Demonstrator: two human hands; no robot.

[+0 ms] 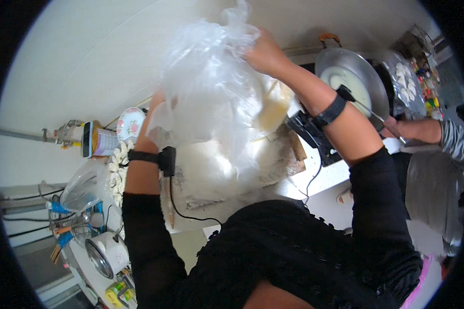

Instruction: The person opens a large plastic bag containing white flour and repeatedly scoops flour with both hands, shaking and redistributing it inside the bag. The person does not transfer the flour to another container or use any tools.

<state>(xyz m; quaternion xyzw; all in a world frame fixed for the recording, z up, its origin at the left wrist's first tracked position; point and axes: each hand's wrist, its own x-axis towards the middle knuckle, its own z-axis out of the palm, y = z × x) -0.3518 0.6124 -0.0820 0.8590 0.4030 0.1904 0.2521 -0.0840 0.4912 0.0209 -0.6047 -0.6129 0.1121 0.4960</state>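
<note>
My right hand [263, 52] is raised and grips the gathered top of a clear plastic bag [208, 89]. Much of the bag hangs between my arms over a floured board [282, 162]. My left hand [158, 99] is behind the bag's left side, mostly hidden by the film, so its fingers cannot be made out. A yellowish item [274, 110], blurred, shows at the bag's right side. To the left, white dumplings [117, 174] lie in rows beside my left forearm, below a floral plate [130, 123]. A rolling pin [169, 204] lies at the board's left edge.
On the right, a large metal wok [375, 81] holds pale liquid; another person's hand [390, 125] holds a long-handled utensil in it. More dumplings [406, 79] lie on plastic beyond. A white rice cooker [110, 253] stands lower left. Thin cables run from my wrist straps.
</note>
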